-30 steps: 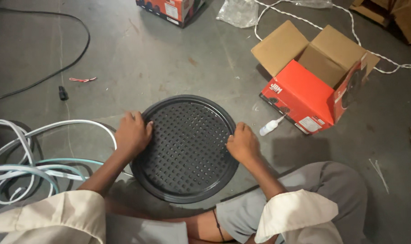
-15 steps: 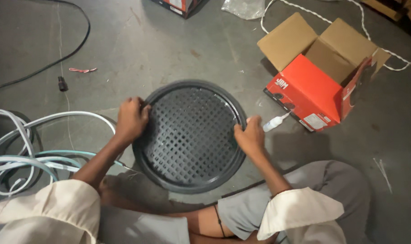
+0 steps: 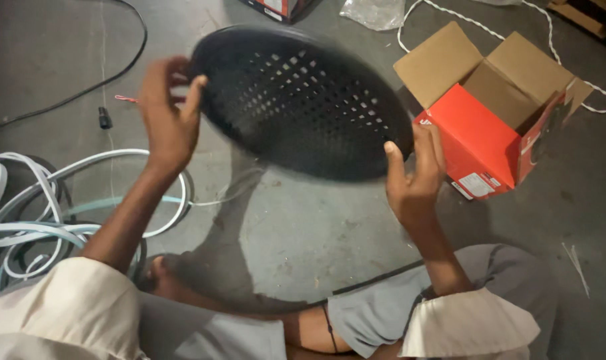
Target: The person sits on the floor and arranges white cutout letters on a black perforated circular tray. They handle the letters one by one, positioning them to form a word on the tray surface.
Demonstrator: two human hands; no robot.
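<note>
Both hands grip black grille (image 3: 303, 103) rims, left hand (image 3: 166, 120) & right hand (image 3: 413, 177) fingers curled on edge; keep level, clear of red box (image 3: 479, 143) beside it

Black grille (image 3: 303, 100), red box (image 3: 479, 143), grey floor (image 3: 303, 233).

Grille: plain black, regular grid of small square holes, floor grey showing pale through them near the top. Box: bright red sides, brown cardboard flaps and inside, one small white label low on a side. Floor: dull grey, mottled with darker stains. Cables (image 3: 23, 220) at left: white and pale teal loops over darker black coils. Cord (image 3: 83, 93): black, with black plug. Rope (image 3: 449, 13) by box: white. Sleeves (image 3: 56, 307): cream. Trousers (image 3: 383, 313): light grey. Small red scrap (image 3: 125, 99) on floor by left hand (image 3: 166, 123). Clear plastic bag (image 3: 373, 12) at top, whitish sheen.
</note>
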